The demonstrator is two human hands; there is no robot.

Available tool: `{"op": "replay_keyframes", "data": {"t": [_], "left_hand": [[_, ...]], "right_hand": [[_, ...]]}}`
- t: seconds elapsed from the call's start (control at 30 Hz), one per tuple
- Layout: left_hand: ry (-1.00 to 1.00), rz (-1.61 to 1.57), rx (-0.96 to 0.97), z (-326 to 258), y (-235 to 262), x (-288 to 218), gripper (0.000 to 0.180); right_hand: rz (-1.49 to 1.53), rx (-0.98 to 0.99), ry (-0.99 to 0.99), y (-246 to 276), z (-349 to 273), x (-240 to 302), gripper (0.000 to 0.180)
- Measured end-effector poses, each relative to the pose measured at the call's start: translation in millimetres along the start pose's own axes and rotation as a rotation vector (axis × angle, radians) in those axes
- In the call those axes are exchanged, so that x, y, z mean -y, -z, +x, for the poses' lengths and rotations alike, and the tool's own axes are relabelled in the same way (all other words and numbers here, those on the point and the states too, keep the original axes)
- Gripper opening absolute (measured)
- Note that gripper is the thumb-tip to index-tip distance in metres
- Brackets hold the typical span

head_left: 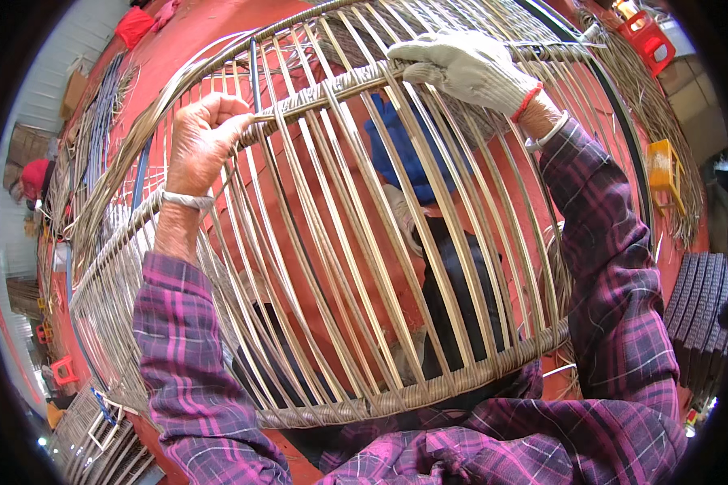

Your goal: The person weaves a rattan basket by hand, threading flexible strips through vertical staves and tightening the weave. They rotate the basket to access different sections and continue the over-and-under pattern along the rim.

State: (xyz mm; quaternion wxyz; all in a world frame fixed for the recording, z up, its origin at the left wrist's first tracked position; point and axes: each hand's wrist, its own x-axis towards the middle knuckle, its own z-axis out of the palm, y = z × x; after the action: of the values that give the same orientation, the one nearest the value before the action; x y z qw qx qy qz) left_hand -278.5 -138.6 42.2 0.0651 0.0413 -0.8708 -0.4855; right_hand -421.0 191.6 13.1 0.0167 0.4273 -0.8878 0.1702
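Both hands, bare left [205, 139] and gloved right [463, 66], clamp the rattan frame's [356, 267] wrapped rim.

Legs [453, 307] half hidden behind cane frame [340, 242], left fingers [218, 109] curled from view

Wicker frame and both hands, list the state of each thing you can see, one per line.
Wicker frame: unfinished, open ribs, woven bands at the top and the bottom, held up on the person's lap.
Left hand: bare, closed around the upper woven band.
Right hand: in a white knit glove, gripping the same band.
Red plastic stool: upright on the floor.
Yellow stool: upright.
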Motion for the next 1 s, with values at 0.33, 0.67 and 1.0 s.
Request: {"op": "replay_keyframes", "data": {"t": [0.33,0.67,1.0], "left_hand": [[0.114,-0.193,-0.022,16.2,9.0,31.0,0.014],[-0.251,0.748,-0.202,4.7,-16.7,15.4,0.016],[-0.493,0.647,0.054,9.7,-58.8,-12.4,0.03]], "right_hand": [[0.175,-0.074,0.094,5.4,22.3,0.0,0.027],[-0.043,-0.066,0.073,-4.5,16.2,32.4,0.042],[0.079,-0.033,0.124,-14.8,41.9,49.1,0.033]]}}
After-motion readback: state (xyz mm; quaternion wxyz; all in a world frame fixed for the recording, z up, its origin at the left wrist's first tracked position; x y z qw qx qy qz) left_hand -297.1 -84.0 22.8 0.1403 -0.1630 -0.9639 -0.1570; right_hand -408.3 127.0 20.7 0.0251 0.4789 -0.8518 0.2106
